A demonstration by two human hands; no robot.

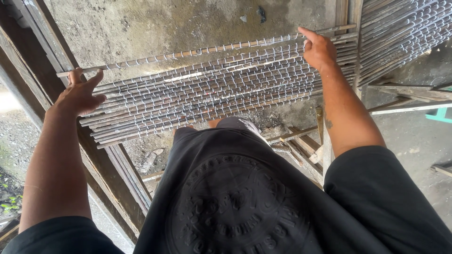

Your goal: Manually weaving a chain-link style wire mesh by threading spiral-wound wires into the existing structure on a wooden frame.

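A row of long thin sticks [207, 87] wound with pale coiled strips lies side by side across a wooden frame, running from lower left to upper right. My left hand [80, 96] rests on the left ends of the sticks, fingers spread, thumb near the topmost stick. My right hand [319, 49] presses on the sticks near their right ends, index finger stretched toward the top stick [202, 51], which lies a little apart from the rest. Neither hand closes around anything.
Another rack of similar wound sticks [400, 33] lies at the upper right. Wooden beams [42, 51] slope along the left. Loose planks [301, 141] lie on the rough concrete floor [155, 23] below. My black shirt [235, 197] fills the lower view.
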